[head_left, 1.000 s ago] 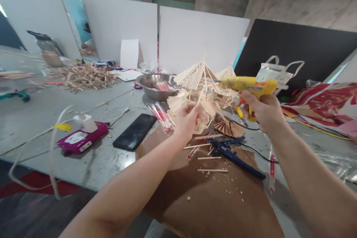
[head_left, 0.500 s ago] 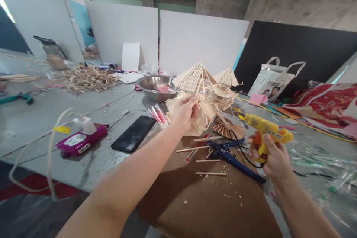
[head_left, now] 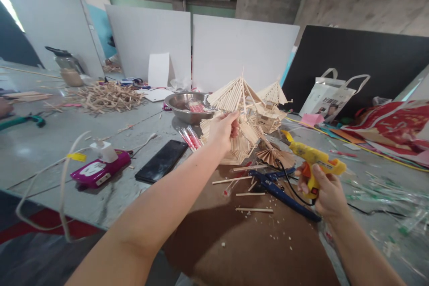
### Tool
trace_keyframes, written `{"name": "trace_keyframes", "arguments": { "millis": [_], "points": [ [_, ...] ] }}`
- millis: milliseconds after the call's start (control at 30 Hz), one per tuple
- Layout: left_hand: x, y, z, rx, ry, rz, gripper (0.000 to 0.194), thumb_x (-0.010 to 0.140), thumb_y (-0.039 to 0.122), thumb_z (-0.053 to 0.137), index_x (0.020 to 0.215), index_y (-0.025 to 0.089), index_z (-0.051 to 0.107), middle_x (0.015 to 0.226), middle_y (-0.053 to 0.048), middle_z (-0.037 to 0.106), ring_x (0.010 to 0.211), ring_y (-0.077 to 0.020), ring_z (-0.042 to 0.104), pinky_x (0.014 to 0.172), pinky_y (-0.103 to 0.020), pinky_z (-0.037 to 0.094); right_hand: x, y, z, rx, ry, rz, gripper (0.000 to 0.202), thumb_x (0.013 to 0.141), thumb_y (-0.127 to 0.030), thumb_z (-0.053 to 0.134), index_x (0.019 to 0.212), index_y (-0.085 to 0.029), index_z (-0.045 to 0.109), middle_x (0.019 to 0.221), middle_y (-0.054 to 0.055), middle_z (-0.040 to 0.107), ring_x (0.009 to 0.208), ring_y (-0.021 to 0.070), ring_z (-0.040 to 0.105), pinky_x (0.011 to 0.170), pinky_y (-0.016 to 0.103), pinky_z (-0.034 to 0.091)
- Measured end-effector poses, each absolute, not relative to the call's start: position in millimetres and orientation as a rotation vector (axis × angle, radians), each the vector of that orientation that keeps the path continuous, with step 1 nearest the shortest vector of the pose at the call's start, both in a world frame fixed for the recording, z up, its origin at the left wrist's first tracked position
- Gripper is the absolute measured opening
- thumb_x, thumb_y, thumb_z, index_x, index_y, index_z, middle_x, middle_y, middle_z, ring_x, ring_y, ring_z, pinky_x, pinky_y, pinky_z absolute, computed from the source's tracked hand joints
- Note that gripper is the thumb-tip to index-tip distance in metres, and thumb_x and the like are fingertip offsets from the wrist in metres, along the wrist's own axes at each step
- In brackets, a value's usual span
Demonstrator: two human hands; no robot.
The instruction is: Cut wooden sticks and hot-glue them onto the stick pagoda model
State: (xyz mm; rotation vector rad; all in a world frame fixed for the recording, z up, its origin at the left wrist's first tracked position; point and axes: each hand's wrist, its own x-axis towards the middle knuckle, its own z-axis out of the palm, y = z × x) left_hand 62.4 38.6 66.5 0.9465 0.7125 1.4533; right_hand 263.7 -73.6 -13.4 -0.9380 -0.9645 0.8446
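Observation:
My left hand [head_left: 225, 130] is closed at the front of a wooden stick model building [head_left: 239, 91] with a pointed roof; the fingers pinch at its upper tier, and exactly what lies between them is hidden. My right hand [head_left: 326, 190] grips a yellow hot glue gun [head_left: 310, 154] by its handle, nozzle pointing left toward the model and apart from it. A folded brown paper fan shape [head_left: 276, 154] lies between the two. Blue-handled cutting pliers [head_left: 284, 194] and several loose sticks [head_left: 254, 210] rest on the brown board [head_left: 268, 250].
A black phone [head_left: 161, 161], a purple power strip [head_left: 100, 170] with cables, and a metal bowl [head_left: 184, 109] stand to the left. Behind is a heap of sticks [head_left: 109, 97]. Plastic wrappers [head_left: 398, 205] and a white bag [head_left: 330, 98] are on the right. Another person's hand [head_left: 5, 107] shows far left.
My right hand has brought the glue gun slightly left. My left hand stays at the model. The whole view has shifted a little.

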Motion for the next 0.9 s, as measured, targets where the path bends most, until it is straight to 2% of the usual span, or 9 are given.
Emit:
{"name": "trace_keyframes", "arguments": {
  "millis": [900],
  "points": [
    [66.2,40.4,77.3,0.707,0.801,1.415,0.018,0.059,0.022,0.064,0.055,0.015,0.047,0.041,0.005,0.041,0.034,-0.0026,0.034,0.034,-0.019,0.021,265.0,-72.7,-20.6,-0.917,-0.959,0.922,0.022,0.068,-0.036,0.058,0.075,-0.016,0.056,0.066,0.002,0.06,0.032,0.0052,0.042,0.032,0.021,0.035]
  ]
}}
